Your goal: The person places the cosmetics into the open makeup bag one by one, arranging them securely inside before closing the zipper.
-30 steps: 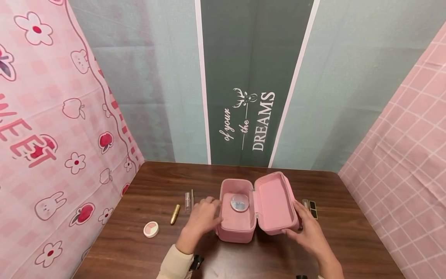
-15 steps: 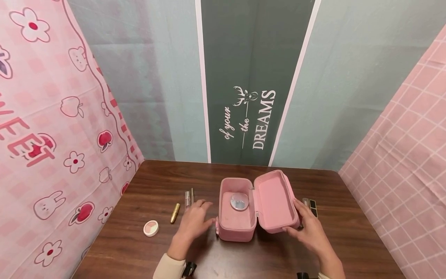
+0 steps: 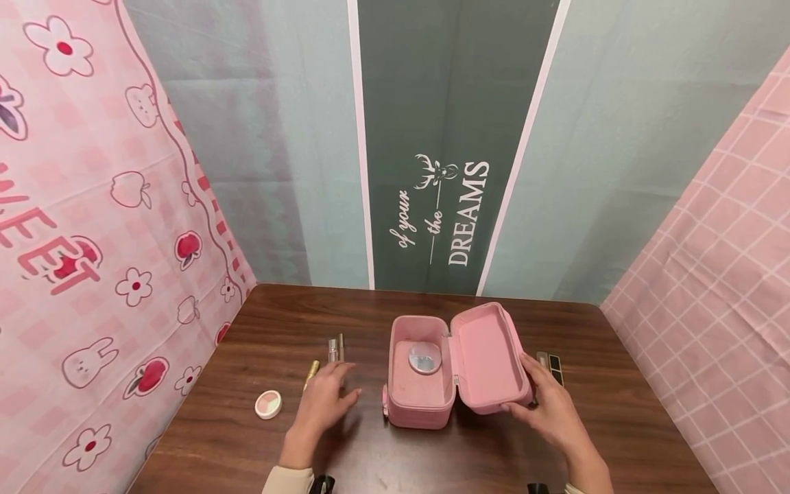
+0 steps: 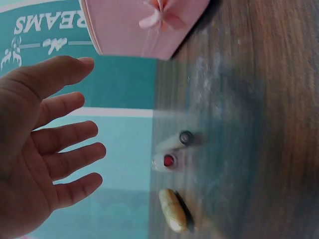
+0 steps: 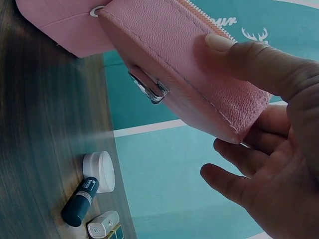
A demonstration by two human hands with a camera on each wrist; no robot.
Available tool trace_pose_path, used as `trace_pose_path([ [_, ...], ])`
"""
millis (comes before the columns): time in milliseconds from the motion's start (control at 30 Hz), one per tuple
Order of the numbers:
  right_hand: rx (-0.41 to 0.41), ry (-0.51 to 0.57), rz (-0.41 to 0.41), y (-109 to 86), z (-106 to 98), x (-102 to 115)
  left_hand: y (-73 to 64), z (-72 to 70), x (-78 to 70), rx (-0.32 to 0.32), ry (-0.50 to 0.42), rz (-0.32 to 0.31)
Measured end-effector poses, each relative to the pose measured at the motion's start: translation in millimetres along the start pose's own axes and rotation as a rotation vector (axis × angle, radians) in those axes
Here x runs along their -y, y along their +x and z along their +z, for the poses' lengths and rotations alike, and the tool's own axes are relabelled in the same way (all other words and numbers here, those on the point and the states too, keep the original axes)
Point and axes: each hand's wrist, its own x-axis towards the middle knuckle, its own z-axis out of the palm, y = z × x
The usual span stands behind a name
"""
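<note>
A pink zippered case (image 3: 420, 415) stands on the wooden table with its lid (image 3: 490, 357) swung out to the right. Inside the case lies a round, shiny, clear-rimmed disc (image 3: 424, 358). My right hand (image 3: 549, 408) holds the lid's outer end, thumb on its near side and fingers at the far corner, as the right wrist view shows. My left hand (image 3: 324, 398) hovers left of the case with fingers loosely spread, holding nothing. Just past its fingers are a gold tube (image 3: 311, 372), partly hidden, a clear tube (image 3: 333, 351) and a thin stick (image 3: 341, 345).
A round three-colour compact (image 3: 268, 405) lies at the left. Beyond the lid lie a black, gold-edged palette (image 3: 555, 368), a white round jar (image 5: 104, 172) and a dark green tube (image 5: 79, 204). Printed cloths hang behind and at both sides of the table (image 3: 290, 309).
My left hand has come away from the case's left side and moved left toward the gold tube. The right hand stays on the lid, and the case has hardly moved.
</note>
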Motion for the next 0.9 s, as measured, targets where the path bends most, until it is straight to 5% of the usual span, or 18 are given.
trace_pose_path([
  [433, 0.003, -0.005, 0.001, -1.4, 0, -4, -19.9, -6.9, 17.8, 0.045, -0.058, -0.165],
  [900, -0.008, -0.008, -0.002, -1.4, 1, -4, -34.7, -9.2, 41.4, -0.078, -0.157, -0.208],
])
